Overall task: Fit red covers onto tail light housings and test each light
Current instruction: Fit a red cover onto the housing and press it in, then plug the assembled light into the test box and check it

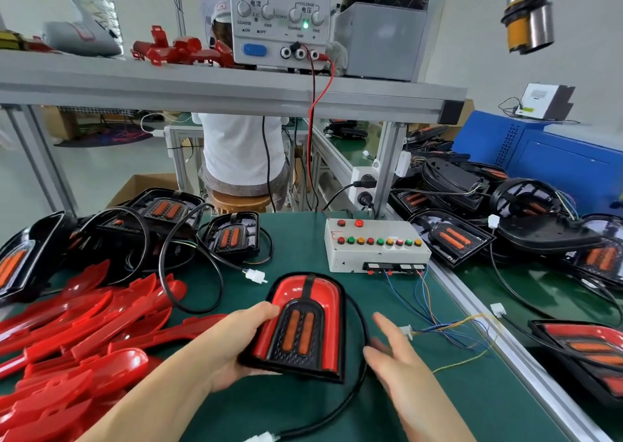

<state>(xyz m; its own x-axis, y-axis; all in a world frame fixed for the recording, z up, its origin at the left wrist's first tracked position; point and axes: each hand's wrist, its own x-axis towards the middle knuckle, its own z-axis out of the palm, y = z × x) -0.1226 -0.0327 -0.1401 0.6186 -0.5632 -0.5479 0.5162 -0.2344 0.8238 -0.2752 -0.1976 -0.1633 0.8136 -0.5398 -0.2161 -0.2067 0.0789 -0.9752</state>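
A tail light housing with its red cover fitted (305,323) lies on the green mat in front of me. My left hand (236,344) grips its left edge, thumb on top of the red cover. My right hand (392,357) hovers just right of it, fingers straight and spread, slightly blurred, holding nothing. The light's black cable (350,398) loops round to a white plug (261,437) at the bottom edge. A pile of loose red covers (77,340) fills the left. The white test box (374,246) with coloured buttons stands behind, its wires ending in a white connector (406,332).
Uncovered black housings (232,236) with cables lie at the back left. More lights (451,236) crowd the right bench beyond an aluminium rail (499,337). A power supply (279,17) sits on the shelf above. A person in a white shirt (242,151) sits behind.
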